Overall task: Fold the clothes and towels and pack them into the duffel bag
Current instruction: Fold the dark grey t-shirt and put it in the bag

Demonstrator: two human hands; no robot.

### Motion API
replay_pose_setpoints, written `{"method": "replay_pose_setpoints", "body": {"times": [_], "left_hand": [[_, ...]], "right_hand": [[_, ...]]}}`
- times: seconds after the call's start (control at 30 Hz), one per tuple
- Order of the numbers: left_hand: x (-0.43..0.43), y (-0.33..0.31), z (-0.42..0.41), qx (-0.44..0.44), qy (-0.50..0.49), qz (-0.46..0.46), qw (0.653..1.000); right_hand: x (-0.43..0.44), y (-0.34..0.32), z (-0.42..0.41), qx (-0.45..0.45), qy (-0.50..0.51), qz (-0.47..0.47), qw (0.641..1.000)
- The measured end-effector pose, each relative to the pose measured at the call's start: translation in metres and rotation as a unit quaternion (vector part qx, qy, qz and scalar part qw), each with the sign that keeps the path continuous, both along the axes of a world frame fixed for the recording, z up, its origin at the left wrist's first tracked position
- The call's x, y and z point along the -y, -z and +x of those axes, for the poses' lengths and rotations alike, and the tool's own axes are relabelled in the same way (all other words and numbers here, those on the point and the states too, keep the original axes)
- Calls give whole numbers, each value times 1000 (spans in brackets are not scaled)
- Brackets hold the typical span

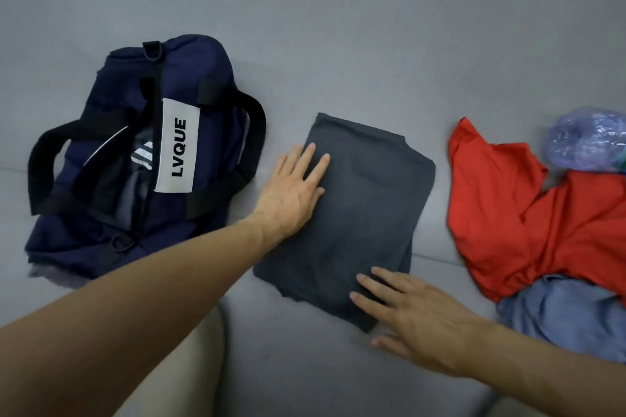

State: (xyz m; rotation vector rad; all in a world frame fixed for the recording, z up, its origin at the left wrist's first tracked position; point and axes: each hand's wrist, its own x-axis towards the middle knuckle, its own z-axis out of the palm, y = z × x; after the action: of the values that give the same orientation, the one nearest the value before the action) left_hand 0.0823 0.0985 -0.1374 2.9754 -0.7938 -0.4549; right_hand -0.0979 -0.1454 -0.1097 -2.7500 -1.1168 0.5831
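Right hand (416, 322): nearest, fingers straight and spread, lying flat on the near right corner of the grey garment (366, 200), heel of the palm off on the couch (338, 27). Grips nothing

Left hand (294, 193): arm comes in from the left, fingers straight and loosely together, palm pressing the garment's left edge further up. No grip either

Grey garment: centre, folded into a compact rectangle with layers showing at the right edge, flat on the couch between duffel and pile. The fold looks finished and the hands look to be just smoothing it

Right of it, apart: blue cloth (559, 315), crumpled, partly under the red cloth (542, 220), which lies loose and unfolded. Behind them a purplish plastic bag (586, 139), contents can't tell

Left, just beside the left hand: duffel (210, 78), navy, zip open, white LVQUE label (178, 149) across the gap, handles flopped outward. Striped fabric (144, 152) shows inside, so at least one item seems packed

Status, as a guess: about midway
- done: something in the duffel, grey garment folded
- left: grey garment into the duffel, then fold and pack red and blue

Risk: the opening looks narrow under the label strap, so the fold may slump going in
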Motion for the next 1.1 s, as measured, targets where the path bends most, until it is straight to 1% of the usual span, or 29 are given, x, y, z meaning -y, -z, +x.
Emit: {"method": "replay_pose_setpoints", "body": {"times": [0.1, 0.17, 0.23, 0.33, 0.4, 0.43, 0.5, 0.6, 0.67, 0.9, 1.0, 1.1], "left_hand": [[-21, 4, -60, -1, 123, -78, 989], [-46, 3, -94, -18, 188, -104, 976], [-75, 1, -119, -33, 234, -89, 968], [-101, 10, -137, -22, 276, -44, 960], [-103, 18, -143, -46, 273, -19, 961], [-98, 19, -140, -44, 270, -13, 962], [-82, 21, -132, -47, 260, -34, 964], [-56, 17, -120, -41, 242, -58, 968], [-41, 15, -104, -29, 235, -72, 969], [-39, 21, -73, 23, 269, -48, 962], [-41, 23, -72, 30, 254, -67, 964], [-46, 23, -65, 40, 219, -86, 971]], "right_hand": [[24, -2, -9, -3, 11, -33, 999], [24, -7, -20, -21, 33, -25, 999], [10, -10, -32, -16, 47, -5, 999], [-19, 15, -49, 6, 66, 21, 998], [-25, 38, -50, 11, 113, 13, 993], [-23, 45, -42, 26, 133, 9, 991], [-8, 54, -29, 34, 147, -6, 988], [19, 61, -17, 72, 166, -16, 983], [29, 63, -9, 90, 169, -10, 981], [44, 64, 1, 153, 148, 2, 977], [47, 61, 7, 144, 148, 11, 978], [43, 54, 16, 132, 176, 15, 975]]}}
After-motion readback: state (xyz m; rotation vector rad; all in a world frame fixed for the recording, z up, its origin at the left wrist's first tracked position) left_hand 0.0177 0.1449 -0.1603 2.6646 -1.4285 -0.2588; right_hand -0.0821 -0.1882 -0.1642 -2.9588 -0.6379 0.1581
